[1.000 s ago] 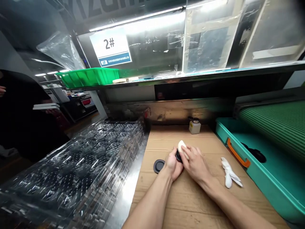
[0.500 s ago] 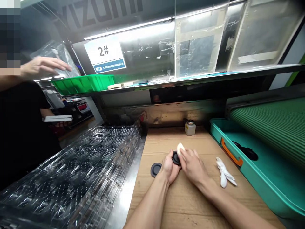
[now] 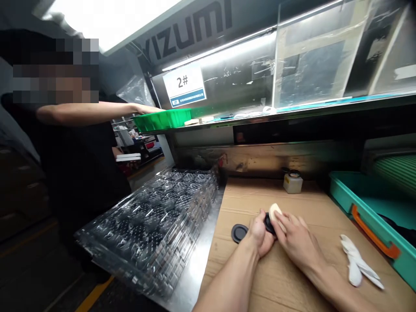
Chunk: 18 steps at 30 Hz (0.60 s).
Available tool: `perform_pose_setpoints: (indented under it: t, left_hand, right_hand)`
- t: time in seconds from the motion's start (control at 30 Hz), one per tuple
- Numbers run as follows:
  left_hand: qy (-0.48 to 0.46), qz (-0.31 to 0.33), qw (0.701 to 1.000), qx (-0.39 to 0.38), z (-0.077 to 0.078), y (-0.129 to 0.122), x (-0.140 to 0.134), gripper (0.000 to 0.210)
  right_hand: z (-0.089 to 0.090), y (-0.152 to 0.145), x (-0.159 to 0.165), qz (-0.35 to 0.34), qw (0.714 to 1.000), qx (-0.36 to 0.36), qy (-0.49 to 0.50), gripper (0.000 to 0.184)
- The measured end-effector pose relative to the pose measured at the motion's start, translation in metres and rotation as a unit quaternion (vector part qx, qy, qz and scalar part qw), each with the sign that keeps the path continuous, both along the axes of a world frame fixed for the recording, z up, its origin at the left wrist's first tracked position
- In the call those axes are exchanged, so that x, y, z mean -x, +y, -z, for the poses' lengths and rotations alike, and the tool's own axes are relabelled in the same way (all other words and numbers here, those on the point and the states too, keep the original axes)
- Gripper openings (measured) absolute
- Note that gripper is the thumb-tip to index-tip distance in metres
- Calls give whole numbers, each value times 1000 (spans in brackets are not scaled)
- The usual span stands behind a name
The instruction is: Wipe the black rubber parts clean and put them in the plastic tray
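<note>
Head view: left hand grips disc, right hand white pad, below "YIZUMI" lettering, "2#" sign.

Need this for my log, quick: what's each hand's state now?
Left hand: cupped, holding a black disc.
Right hand: closed, holding a white pad.

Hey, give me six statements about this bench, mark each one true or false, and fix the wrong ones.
1. The left hand holds a black disc. True.
2. The right hand is empty. False: it holds a cream pad.
3. A second disc lies on the cardboard. True.
4. The jar lies on its side. False: it stands upright.
5. The teal bin has a blue handle. False: the handle is orange.
6. A co-worker's hand reaches to the green tray. True.
</note>
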State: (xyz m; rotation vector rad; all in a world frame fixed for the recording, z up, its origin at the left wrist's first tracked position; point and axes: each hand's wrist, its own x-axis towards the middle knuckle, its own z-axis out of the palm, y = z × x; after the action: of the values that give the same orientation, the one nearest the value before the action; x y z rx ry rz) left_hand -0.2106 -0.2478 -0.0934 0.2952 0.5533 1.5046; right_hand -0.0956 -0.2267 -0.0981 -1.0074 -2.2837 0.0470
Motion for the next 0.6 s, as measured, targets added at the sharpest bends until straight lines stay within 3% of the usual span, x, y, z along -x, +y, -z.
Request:
perform_pose_setpoints:
  t: [0.1, 0.2, 0.33, 0.43, 0.6]
  left_hand:
    - [-1, -1, 1000, 15, -1, -1, -1, 49]
    - [7, 5, 1000, 12, -1, 0, -2, 50]
    - [-11, -12, 1000, 25, 2, -1, -2, 52]
    - [-13, 1, 1000, -10, 3, -1, -2, 55]
    - [-18, -23, 999, 30, 4, 0, -2, 54]
  right_hand:
    - [2, 2, -1, -24, 1000, 1, -12, 41]
    - [5, 4, -2, 16, 1000, -4, -1, 42]
    - [13, 7, -3, -42, 999, -18, -11, 43]
    - [20, 12, -4, -2, 1000, -26, 3, 46]
    - [35, 23, -6, -63, 997, -34, 8, 49]
